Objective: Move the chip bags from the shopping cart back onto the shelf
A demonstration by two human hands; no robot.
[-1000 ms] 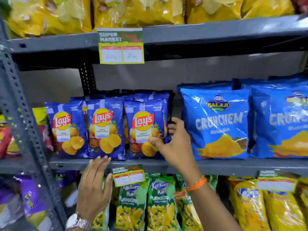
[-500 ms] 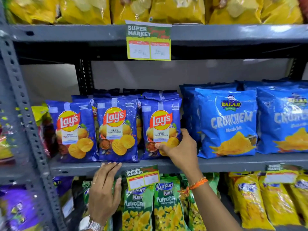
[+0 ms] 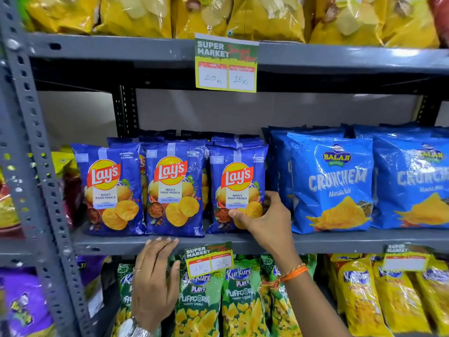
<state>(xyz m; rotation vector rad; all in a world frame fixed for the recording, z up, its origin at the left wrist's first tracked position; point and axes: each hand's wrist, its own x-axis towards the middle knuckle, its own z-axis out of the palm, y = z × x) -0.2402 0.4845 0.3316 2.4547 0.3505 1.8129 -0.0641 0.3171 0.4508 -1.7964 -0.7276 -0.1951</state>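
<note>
Right hand (image 3: 268, 221): thumb pressed on the lower front of the rightmost Lay's bag (image 3: 237, 188), fingers (image 3: 273, 198) curled round its right edge, gripping that bag; orange thread band (image 3: 294, 273) on the wrist.
Left hand (image 3: 153, 280): flat and open, fingertips laid on the front lip of the middle shelf (image 3: 340, 242), holding nothing; silver watch (image 3: 132, 328) at the wrist.
Rightmost Lay's bag: upright on the middle shelf, close to its front edge, tight against the Balaji Crunchem bags (image 3: 331, 183) on its right.
Other Lay's bags: middle Lay's bag (image 3: 173, 190) and left Lay's bag (image 3: 109, 190) upright along the same front edge, left of the gripped one; more of the same blue bags stacked behind all three.
Balaji Crunchem bags: lighter blue, standing along the right half of the middle shelf, out to the frame's right border.
Upper shelf (image 3: 109, 48): yellow clear-film bags (image 3: 136, 15) in a row; price tag (image 3: 226, 63) hung from its front edge, handwritten 20 Rs and 15 Rs.
Lower tag (image 3: 209, 259): clipped to the middle shelf's front lip, between the two hands.
Below the middle shelf: green Kurkure Puffcorn bags (image 3: 239, 302) under the hands, yellow bags (image 3: 379, 300) toward the right.
Left upright (image 3: 36, 152): grey perforated post at the shelf's left end.
</note>
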